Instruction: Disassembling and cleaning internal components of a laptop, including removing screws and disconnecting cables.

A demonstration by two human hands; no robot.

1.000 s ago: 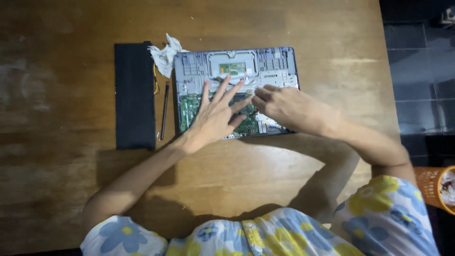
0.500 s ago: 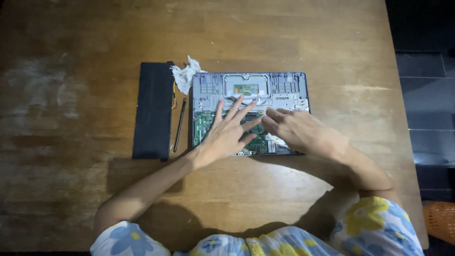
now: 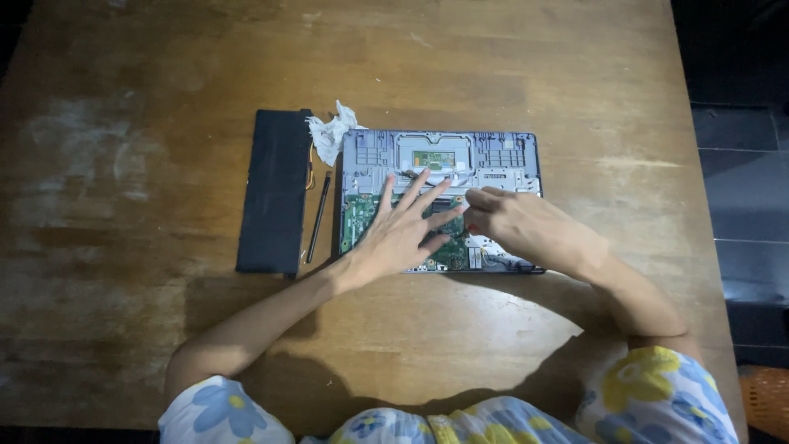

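Big wooden tabletop [image 3: 164, 345], worn w/ pale scuffs toward its left edge & a light streak near the right edge. Dark tiled floor [image 3: 740, 164] past the right edge. Orange basket [image 3: 768, 399] at bottom-right corner. Light dim, shadows along near edge.

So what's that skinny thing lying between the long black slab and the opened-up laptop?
In the head view, a thin dark stick-like tool lies on the wooden table, between the black slab and the opened laptop. A crumpled white tissue sits above it.

One opened laptop [image 3: 440, 164], one battery [image 3: 274, 191], one tissue [image 3: 331, 133], one tool [image 3: 318, 216].
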